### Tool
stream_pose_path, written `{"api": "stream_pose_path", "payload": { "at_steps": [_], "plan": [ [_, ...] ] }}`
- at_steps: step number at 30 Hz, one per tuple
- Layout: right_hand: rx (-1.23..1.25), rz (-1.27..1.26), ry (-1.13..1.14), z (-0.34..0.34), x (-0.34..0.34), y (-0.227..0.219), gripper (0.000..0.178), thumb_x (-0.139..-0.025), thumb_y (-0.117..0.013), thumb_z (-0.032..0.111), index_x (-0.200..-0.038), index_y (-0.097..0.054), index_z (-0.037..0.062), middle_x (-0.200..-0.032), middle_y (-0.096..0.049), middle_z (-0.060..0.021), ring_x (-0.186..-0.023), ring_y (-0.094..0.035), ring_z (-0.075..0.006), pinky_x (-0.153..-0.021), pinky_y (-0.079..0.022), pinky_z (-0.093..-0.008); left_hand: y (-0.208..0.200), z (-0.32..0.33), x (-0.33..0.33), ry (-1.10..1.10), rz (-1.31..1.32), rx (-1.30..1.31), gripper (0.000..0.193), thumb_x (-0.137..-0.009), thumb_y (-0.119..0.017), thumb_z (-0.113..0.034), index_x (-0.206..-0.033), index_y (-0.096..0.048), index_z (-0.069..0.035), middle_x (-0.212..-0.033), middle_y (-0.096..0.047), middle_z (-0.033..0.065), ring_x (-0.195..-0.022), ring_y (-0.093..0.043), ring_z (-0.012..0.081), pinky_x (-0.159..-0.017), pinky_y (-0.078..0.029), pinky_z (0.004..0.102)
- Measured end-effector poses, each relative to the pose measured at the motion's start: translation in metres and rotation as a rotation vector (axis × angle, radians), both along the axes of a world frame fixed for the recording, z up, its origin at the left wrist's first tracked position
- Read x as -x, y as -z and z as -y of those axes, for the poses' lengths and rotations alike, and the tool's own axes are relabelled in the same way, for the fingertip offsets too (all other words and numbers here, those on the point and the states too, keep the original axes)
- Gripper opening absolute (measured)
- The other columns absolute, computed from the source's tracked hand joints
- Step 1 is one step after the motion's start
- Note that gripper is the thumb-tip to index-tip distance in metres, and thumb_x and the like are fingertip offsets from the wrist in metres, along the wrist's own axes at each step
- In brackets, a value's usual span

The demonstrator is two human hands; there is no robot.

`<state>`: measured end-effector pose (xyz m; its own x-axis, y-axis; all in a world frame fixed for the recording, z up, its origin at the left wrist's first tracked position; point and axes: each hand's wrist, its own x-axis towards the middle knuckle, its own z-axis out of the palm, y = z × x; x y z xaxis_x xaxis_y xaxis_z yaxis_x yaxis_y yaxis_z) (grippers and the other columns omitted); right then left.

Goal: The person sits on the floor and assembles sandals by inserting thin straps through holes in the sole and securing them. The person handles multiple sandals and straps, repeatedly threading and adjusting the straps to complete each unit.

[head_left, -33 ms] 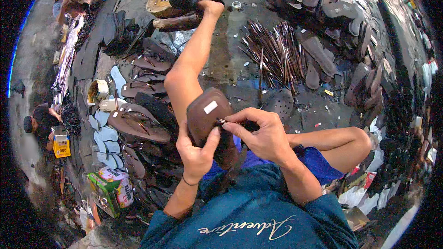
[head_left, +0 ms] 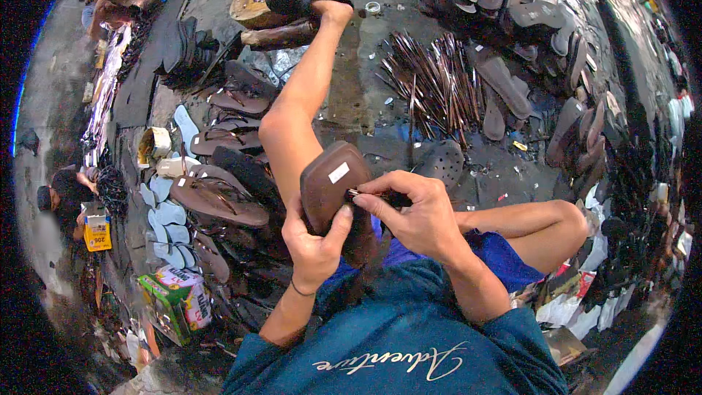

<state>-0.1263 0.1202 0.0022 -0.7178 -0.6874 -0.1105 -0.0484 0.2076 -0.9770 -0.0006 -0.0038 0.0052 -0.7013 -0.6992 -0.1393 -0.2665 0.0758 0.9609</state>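
So I'm standing here watching this sandal bench, minus the bench. Far left there's a yellow-orange carton [head_left: 97, 232], then a green box [head_left: 162, 307], a scatter of light-blue footbed pieces [head_left: 174, 213] and a brown flip-flop [head_left: 197, 196] lying among other dark footwear.

Next comes the left hand [head_left: 313, 243], clamped on a brown sandal sole [head_left: 327, 192], thumb over the near face and the other fingers tucked out of sight behind. The sole is up in front of the lap, tilted, rounded end away from the body, white sticker facing up. My guess: foam or rubber, light, bendy but springy, and not something you'd break by dropping it. The face looks smooth, so it could slide a bit; I'd pinch it across the thickness at the side edge, pretty much like that left hand does, and keep fingers off the sticker.

At its right edge, thumb and forefinger of the right hand [head_left: 424, 212] are pinched on a small dark piece [head_left: 352, 193]. Can't tell if it's a strap end. Looks fiddly, so fingertips only.

Further over: a heap of brown strips [head_left: 435, 88], a dark perforated clog [head_left: 442, 164], then loose brown soles [head_left: 504, 91].
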Motion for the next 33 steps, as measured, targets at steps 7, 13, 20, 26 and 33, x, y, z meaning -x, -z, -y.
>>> {"api": "stream_pose_path", "payload": {
  "at_steps": [7, 13, 20, 26, 33],
  "plan": [
    [-0.109, -0.137, -0.024, -0.026, 0.009, -0.016, 0.018, -0.083, -0.076, 0.018, -0.092, -0.073, 0.0028, -0.087, -0.071, -0.0169, -0.080, -0.071, -0.0334, -0.072, -0.056, -0.0408, 0.001, -0.014, 0.006, 0.088, -0.071, -0.037, 0.033, -0.082, -0.075, 0.000, -0.112, -0.061, -0.001, -0.101, -0.067, 0.0051, -0.089, -0.063, 0.0113, -0.082, -0.052, 0.0281],
    [-0.125, -0.225, 0.031, -0.031, 0.010, -0.011, 0.017, -0.078, -0.081, 0.013, -0.084, -0.070, 0.0008, -0.080, -0.071, -0.0133, -0.069, -0.070, -0.0243, -0.060, -0.054, -0.0339, 0.009, -0.019, 0.009, 0.185, -0.107, 0.037, 0.034, -0.080, -0.072, 0.006, -0.112, -0.060, 0.000, -0.112, -0.064, 0.0093, -0.094, -0.063, 0.0135, -0.083, -0.052, 0.0281],
    [-0.070, -0.126, 0.173, -0.013, -0.016, 0.011, 0.018, -0.081, -0.077, 0.014, -0.082, -0.066, 0.0001, -0.079, -0.067, -0.0185, -0.073, -0.068, -0.0334, -0.066, -0.053, -0.0419, 0.015, -0.014, 0.003, 0.181, -0.147, -0.061, 0.035, -0.078, -0.067, 0.011, -0.109, -0.060, 0.000, -0.118, -0.061, 0.0133, -0.102, -0.062, 0.0183, -0.088, -0.051, 0.0306],
    [-0.042, -0.219, 0.142, -0.022, -0.025, 0.023, 0.012, -0.084, -0.074, 0.004, -0.095, -0.071, -0.0010, -0.082, -0.068, -0.0151, -0.071, -0.067, -0.0265, -0.060, -0.051, -0.0371, 0.020, -0.009, 0.001, 0.220, -0.036, -0.061, 0.027, -0.080, -0.069, 0.008, -0.103, -0.059, -0.001, -0.114, -0.060, 0.0117, -0.105, -0.059, 0.0180, -0.093, -0.047, 0.0312],
    [-0.091, -0.405, 0.022, -0.038, -0.027, 0.020, 0.013, -0.079, -0.067, 0.001, -0.092, -0.063, -0.0013, -0.081, -0.062, -0.0188, -0.076, -0.064, -0.0381, -0.065, -0.052, -0.0452, 0.017, -0.011, -0.002, 0.323, -0.110, 0.000, 0.025, -0.080, -0.069, 0.009, -0.101, -0.059, -0.001, -0.113, -0.060, 0.0132, -0.102, -0.060, 0.0191, -0.091, -0.048, 0.0306]
  ]
}}
